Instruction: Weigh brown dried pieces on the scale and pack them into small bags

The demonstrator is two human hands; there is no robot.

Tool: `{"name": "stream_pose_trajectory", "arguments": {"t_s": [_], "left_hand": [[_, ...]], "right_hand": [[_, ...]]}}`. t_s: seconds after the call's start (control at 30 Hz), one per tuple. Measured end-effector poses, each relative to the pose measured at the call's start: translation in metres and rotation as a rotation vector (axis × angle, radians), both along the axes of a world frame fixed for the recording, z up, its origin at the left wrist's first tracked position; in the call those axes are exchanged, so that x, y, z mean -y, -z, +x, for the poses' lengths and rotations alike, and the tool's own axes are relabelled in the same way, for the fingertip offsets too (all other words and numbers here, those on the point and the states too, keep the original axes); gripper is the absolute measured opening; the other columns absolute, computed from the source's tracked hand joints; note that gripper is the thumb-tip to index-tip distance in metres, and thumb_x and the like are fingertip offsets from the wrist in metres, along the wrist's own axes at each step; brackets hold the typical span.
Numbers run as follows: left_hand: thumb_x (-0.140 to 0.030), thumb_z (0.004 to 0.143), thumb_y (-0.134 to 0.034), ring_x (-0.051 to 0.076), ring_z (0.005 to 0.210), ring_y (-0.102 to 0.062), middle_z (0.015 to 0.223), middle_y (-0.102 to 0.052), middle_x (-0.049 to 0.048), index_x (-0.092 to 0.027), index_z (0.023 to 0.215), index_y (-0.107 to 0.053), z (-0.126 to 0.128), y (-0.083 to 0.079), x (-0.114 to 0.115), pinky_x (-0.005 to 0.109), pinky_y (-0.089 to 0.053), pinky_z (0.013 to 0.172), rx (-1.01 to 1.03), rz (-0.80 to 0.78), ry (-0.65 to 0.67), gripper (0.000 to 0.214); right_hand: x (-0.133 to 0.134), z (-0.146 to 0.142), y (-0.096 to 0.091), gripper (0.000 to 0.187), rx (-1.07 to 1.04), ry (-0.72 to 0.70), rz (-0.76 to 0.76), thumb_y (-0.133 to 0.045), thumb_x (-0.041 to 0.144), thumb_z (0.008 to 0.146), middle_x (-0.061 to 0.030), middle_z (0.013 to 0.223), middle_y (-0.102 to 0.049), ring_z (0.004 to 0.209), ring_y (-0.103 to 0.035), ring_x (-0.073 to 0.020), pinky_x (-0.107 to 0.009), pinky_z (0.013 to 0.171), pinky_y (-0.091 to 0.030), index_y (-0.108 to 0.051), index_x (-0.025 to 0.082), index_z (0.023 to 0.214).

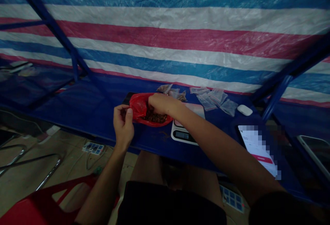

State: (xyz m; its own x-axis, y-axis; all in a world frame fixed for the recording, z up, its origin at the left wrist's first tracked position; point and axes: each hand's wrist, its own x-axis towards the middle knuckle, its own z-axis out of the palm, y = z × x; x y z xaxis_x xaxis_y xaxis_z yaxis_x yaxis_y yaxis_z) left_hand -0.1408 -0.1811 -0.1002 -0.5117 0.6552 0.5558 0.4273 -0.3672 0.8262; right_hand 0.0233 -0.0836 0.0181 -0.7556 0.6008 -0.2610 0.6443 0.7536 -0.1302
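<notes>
A red plastic bag (139, 105) lies open on the blue table, with small brown grains or beans (156, 117) inside. At the bag's left rim, my left hand (123, 123) pinches the plastic between thumb and fingers. My right hand (160, 103) reaches into the bag from the right, its fingers curled down at the grains; the fingertips are hidden. Right of the bag, partly under my right forearm, sits a white digital kitchen scale (177, 128) with a lit display. Small clear bags with brown contents (177, 94) lie behind the red bag.
Several flat clear zip bags (215, 98) lie at the back right, beside a white earbud case (244, 110). A phone (256, 149) with a lit screen is near my right arm. Blue frame bars (277, 98) and a striped tarp (165, 43) bound the table (100, 104).
</notes>
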Motion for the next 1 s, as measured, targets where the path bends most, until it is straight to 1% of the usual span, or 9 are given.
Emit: {"name": "stream_pose_trajectory", "arguments": {"t_s": [0.13,0.2,0.3,0.4,0.5,0.63,0.77,0.87,1.0], "left_hand": [[-0.049,0.097,-0.063,0.014,0.07,-0.053,0.084,-0.06,-0.0001,-0.021,0.098,-0.062,-0.006,0.0,-0.004,0.024,-0.044,0.062,0.137,-0.098,0.03,0.029],[-0.05,0.096,-0.064,0.013,0.067,-0.05,0.08,-0.058,-0.0009,-0.02,0.095,-0.063,-0.008,0.0,-0.004,0.023,-0.042,0.059,0.123,-0.137,0.058,0.029],[-0.05,0.094,-0.067,0.014,0.068,-0.052,0.079,-0.059,-0.0002,-0.02,0.093,-0.066,-0.007,0.0,-0.004,0.023,-0.044,0.061,0.071,-0.161,0.098,0.03],[-0.054,0.094,-0.067,0.013,0.062,-0.049,0.075,-0.057,-0.0014,-0.02,0.095,-0.067,-0.007,0.001,-0.002,0.022,-0.042,0.055,0.166,-0.185,0.139,0.034],[-0.058,0.092,-0.068,0.011,0.055,-0.044,0.069,-0.052,-0.0041,-0.021,0.096,-0.066,-0.007,0.001,-0.001,0.021,-0.037,0.049,0.278,-0.196,0.178,0.038],[-0.06,0.09,-0.071,0.01,0.052,-0.041,0.065,-0.048,-0.0056,-0.021,0.093,-0.066,-0.008,0.001,-0.001,0.02,-0.034,0.046,0.318,-0.191,0.215,0.039],[-0.058,0.091,-0.071,0.01,0.051,-0.042,0.063,-0.047,-0.0053,-0.021,0.091,-0.067,-0.008,0.001,-0.002,0.019,-0.032,0.045,0.333,-0.17,0.216,0.037],[-0.055,0.091,-0.071,0.01,0.051,-0.042,0.065,-0.048,-0.0043,-0.021,0.09,-0.067,-0.009,0.002,-0.003,0.02,-0.033,0.045,0.341,-0.167,0.214,0.034],[-0.057,0.091,-0.07,0.01,0.05,-0.04,0.065,-0.048,-0.0042,-0.022,0.09,-0.067,-0.01,0.002,-0.004,0.021,-0.032,0.044,0.327,-0.17,0.211,0.035]], "right_hand": [[-0.015,0.009,-0.013,0.028,-0.079,-0.063,-0.031,-0.073,0.012,0.088,-0.013,0.106,-0.085,0.094,-0.077,-0.0233,-0.03,0.076,-0.051,-0.086,0.015,0.112],[-0.018,0.012,-0.017,0.026,-0.137,-0.062,-0.029,-0.076,0.016,0.087,-0.0096,0.105,-0.085,0.093,-0.076,-0.0214,-0.029,0.075,-0.049,-0.087,0.018,0.111],[-0.019,0.013,-0.017,0.025,-0.101,-0.077,-0.043,-0.076,0.017,0.088,-0.0098,0.105,-0.085,0.09,-0.074,-0.0206,-0.03,0.073,-0.047,-0.087,0.016,0.111],[-0.018,0.011,-0.016,0.028,-0.018,-0.096,-0.056,-0.075,0.015,0.089,-0.0111,0.107,-0.085,0.09,-0.073,-0.0205,-0.03,0.073,-0.047,-0.086,0.015,0.114],[-0.018,0.015,-0.021,0.029,-0.075,-0.066,-0.06,-0.078,0.017,0.088,-0.0094,0.106,-0.085,0.089,-0.072,-0.0197,-0.029,0.073,-0.046,-0.086,0.017,0.115],[-0.018,0.04,-0.043,0.026,-0.171,-0.082,-0.07,-0.076,0.013,0.087,-0.0072,0.101,-0.085,0.082,-0.071,-0.0169,-0.029,0.074,-0.046,-0.086,0.015,0.11],[-0.019,0.08,-0.064,0.022,-0.097,-0.054,-0.072,-0.076,0.013,0.084,-0.0029,0.095,-0.084,0.08,-0.071,-0.0177,-0.029,0.075,-0.047,-0.087,0.02,0.103],[-0.019,0.106,-0.068,0.021,0.017,0.029,-0.078,-0.08,0.012,0.082,-0.0014,0.093,-0.084,0.078,-0.071,-0.018,-0.03,0.074,-0.046,-0.087,0.021,0.099],[-0.015,0.121,-0.063,0.02,0.159,0.106,-0.1,-0.08,0.008,0.081,-0.0027,0.091,-0.083,0.075,-0.07,-0.0179,-0.03,0.071,-0.045,-0.086,0.018,0.097]]}}
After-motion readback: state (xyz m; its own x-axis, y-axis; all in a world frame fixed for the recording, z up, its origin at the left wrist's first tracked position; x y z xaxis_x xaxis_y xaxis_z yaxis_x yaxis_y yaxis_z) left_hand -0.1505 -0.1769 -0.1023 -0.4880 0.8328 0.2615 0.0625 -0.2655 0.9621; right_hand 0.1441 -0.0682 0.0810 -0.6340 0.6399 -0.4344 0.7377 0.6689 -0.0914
